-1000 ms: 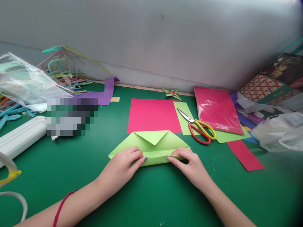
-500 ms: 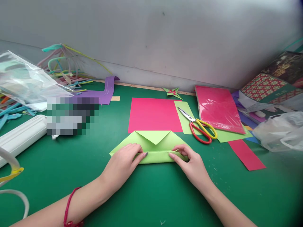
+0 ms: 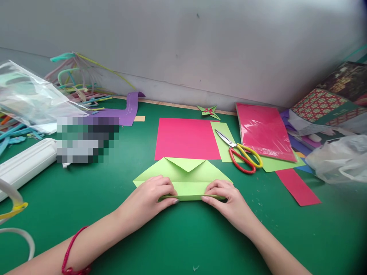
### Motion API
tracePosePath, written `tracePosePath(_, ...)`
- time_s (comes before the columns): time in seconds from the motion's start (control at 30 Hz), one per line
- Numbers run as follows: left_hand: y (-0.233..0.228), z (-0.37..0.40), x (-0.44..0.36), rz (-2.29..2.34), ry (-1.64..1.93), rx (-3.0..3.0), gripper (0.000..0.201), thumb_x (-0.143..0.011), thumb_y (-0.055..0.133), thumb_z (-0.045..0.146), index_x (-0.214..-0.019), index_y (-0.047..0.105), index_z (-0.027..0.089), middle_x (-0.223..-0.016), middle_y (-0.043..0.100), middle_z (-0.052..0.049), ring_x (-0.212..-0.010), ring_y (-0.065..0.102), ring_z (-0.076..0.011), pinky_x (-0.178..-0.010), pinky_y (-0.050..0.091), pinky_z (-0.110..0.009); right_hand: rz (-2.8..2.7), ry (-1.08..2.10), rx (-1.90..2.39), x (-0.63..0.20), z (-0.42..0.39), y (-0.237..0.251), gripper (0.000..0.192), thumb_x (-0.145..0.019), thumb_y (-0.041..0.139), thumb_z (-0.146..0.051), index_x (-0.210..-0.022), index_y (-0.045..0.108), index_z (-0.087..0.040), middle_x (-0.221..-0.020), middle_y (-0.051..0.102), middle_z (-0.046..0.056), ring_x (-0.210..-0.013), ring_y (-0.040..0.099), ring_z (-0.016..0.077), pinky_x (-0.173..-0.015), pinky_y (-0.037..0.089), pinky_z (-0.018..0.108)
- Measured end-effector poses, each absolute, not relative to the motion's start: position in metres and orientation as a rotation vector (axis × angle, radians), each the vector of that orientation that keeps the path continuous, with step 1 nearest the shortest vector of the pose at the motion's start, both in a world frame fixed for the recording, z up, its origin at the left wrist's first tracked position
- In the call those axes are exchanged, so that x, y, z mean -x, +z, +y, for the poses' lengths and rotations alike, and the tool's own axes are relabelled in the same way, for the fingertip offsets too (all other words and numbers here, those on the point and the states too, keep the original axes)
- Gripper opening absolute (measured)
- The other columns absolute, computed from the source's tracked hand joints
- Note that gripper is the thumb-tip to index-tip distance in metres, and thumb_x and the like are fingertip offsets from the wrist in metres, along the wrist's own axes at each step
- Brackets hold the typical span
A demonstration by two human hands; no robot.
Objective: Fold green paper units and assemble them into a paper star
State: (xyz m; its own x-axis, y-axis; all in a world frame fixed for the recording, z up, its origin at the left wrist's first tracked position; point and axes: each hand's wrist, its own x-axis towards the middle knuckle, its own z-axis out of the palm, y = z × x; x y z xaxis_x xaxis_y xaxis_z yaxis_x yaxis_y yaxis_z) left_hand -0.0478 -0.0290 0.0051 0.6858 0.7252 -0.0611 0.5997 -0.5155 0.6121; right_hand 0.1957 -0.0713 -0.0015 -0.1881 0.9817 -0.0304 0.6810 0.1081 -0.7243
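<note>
A light green sheet of paper (image 3: 187, 176) lies in front of me, its top point folded down into a triangle and a horizontal crease running across it. Its near edge is turned up. My left hand (image 3: 156, 196) pinches this edge left of the middle, thumb in front and fingers behind. On the other side, my right hand (image 3: 225, 198) pinches the same edge in a like way. The paper's lower corners are partly hidden by my hands. Just beyond the green paper rests a flat red sheet (image 3: 186, 138).
Scissors (image 3: 241, 152) with red and yellow handles lie right of the red sheet, near a wrapped red paper pack (image 3: 265, 131). A folded paper star (image 3: 208, 110) sits by the wall. At left are a white glue gun-like tool (image 3: 27, 164) and pipe cleaners (image 3: 86, 91).
Both hands have moved slightly toward me with the paper's near edge. The strip that lay folded up over the paper is lifted back, and the crease beneath it now shows.
</note>
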Motion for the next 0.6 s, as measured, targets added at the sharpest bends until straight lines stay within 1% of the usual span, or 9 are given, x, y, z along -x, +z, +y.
tracePosePath(0.1, 0.006, -0.029, 0.049, 0.998, 0.274, -2.246, 0.015, -0.085, 0.047, 0.027, -0.073, 0.054, 0.019, -0.078, 0.054, 0.001, -0.077, 0.051, -0.0133, -0.065, 0.038, -0.023, -1.934, 0.879, 1.637, -0.196, -0.072, 0.000, 0.019, -0.079, 0.057, -0.037, -0.066, 0.064, -0.025, -0.083, 0.062, -0.003, -0.083, 0.056, 0.0158, -0.084, 0.034, 0.032)
tracePosePath(0.2, 0.007, -0.030, 0.050, 0.976, 0.294, -2.213, 0.015, -0.086, 0.046, 0.026, -0.074, 0.053, 0.020, -0.078, 0.054, 0.002, -0.075, 0.052, -0.0119, -0.064, 0.038, -0.022, -1.930, 0.887, 1.641, -0.196, -0.073, 0.002, 0.020, -0.079, 0.055, -0.037, -0.066, 0.063, -0.025, -0.083, 0.062, -0.003, -0.083, 0.056, 0.0154, -0.084, 0.034, 0.032)
tracePosePath(0.3, 0.007, -0.030, 0.049, 1.007, 0.308, -2.184, 0.014, -0.086, 0.044, 0.028, -0.077, 0.053, 0.022, -0.079, 0.056, 0.002, -0.075, 0.053, -0.0126, -0.064, 0.038, -0.022, -1.933, 0.868, 1.645, -0.196, -0.073, 0.002, 0.021, -0.081, 0.053, -0.039, -0.068, 0.064, -0.026, -0.082, 0.062, -0.003, -0.082, 0.056, 0.0152, -0.082, 0.035, 0.031)
tracePosePath(0.47, 0.004, -0.029, 0.044, 1.208, 0.330, -2.009, 0.010, -0.087, 0.040, 0.031, -0.088, 0.048, 0.025, -0.083, 0.060, 0.004, -0.074, 0.056, -0.0144, -0.064, 0.040, -0.024, -1.887, 0.706, 1.718, -0.190, -0.072, -0.003, 0.028, -0.081, 0.050, -0.043, -0.066, 0.059, -0.022, -0.070, 0.061, -0.001, -0.073, 0.055, 0.0157, -0.072, 0.040, 0.029)
tracePosePath(0.6, 0.001, -0.028, 0.040, 1.303, 0.344, -2.004, 0.010, -0.087, 0.039, 0.033, -0.088, 0.045, 0.026, -0.086, 0.062, 0.003, -0.078, 0.057, -0.0165, -0.065, 0.040, -0.026, -1.829, 0.560, 1.798, -0.185, -0.072, -0.011, 0.027, -0.080, 0.052, -0.044, -0.067, 0.057, -0.021, -0.068, 0.060, 0.000, -0.077, 0.054, 0.0180, -0.075, 0.040, 0.031)
